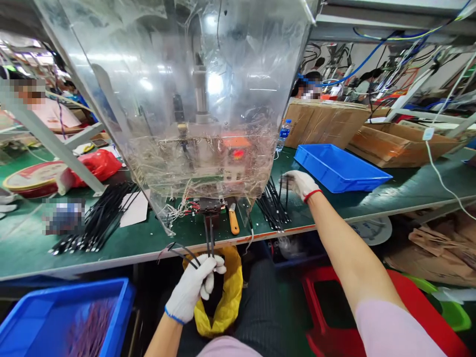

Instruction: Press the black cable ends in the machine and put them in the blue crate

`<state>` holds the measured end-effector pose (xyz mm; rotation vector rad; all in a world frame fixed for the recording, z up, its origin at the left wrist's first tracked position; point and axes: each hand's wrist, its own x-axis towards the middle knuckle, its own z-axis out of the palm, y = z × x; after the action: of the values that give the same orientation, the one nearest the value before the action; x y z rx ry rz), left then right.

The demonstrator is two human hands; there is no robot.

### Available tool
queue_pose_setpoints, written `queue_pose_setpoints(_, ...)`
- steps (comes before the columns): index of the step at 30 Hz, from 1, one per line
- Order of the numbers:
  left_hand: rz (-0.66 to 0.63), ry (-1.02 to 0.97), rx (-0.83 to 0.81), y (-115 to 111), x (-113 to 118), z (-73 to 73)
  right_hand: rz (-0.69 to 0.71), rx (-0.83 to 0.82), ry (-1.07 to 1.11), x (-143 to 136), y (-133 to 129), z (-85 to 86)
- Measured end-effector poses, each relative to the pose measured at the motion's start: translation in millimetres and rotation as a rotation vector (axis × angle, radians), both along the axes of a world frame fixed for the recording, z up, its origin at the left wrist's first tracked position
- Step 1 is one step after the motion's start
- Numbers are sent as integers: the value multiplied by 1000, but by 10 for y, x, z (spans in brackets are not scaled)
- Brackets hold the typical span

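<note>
White-gloved, our left hand grips black cables at the shielded machine, best kept straight; our right hand is at a cable bundle, grasp unclear.

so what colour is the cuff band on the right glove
The cuff band on the right glove is red, best seen in the head view.

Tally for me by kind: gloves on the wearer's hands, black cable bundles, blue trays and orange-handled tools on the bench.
White gloves: 2
Black cable bundles: 2
Blue tray: 1
Orange-handled tool: 1
Total: 6
</note>
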<state>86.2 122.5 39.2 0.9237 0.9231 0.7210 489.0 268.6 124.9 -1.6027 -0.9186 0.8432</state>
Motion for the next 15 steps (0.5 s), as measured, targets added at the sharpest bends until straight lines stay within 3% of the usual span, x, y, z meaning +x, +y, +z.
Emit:
queue_pose_setpoints(4,91,-80,-48,-38,70,63,45,92,222,-224,-84,66)
queue_pose_setpoints(8,203,-84,-56,-105,164,170,76,233,227,-646,-326,278)
queue_pose_setpoints(12,264,-69,-46,-150,193,278,140,453,288,-1126,-913,699)
queue_pose_setpoints(15,283,-24,-32,-276,91,297,197,458,320,-1530,-1405,835)
